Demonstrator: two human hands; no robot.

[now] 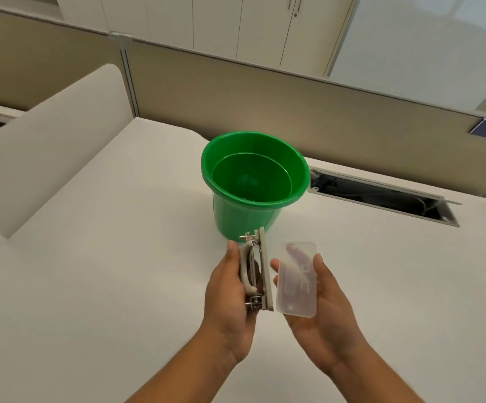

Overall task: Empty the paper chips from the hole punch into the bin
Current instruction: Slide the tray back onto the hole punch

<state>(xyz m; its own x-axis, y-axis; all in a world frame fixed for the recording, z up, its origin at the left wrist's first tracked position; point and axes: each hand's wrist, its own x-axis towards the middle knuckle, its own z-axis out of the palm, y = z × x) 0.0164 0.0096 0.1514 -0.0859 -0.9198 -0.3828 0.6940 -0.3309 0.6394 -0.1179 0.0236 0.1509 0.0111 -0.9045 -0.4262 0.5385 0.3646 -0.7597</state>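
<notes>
A green plastic bin (247,216) stands upright on the white desk, its mouth open toward me. Just in front of it my left hand (227,301) grips the grey and metal hole punch (260,271), held on its side with its flat base facing right. My right hand (323,309) holds the translucent plastic chip tray cover (297,279), detached from the punch and a small gap to its right. I cannot make out any paper chips on the cover; faint specks lie at the bin's bottom.
The white desk (119,257) stretches left and right of my hands. An open cable trough (381,196) is cut into the desk right of the bin. Beige partition panels (294,97) run along the back, and a white curved divider (47,146) rises at the left.
</notes>
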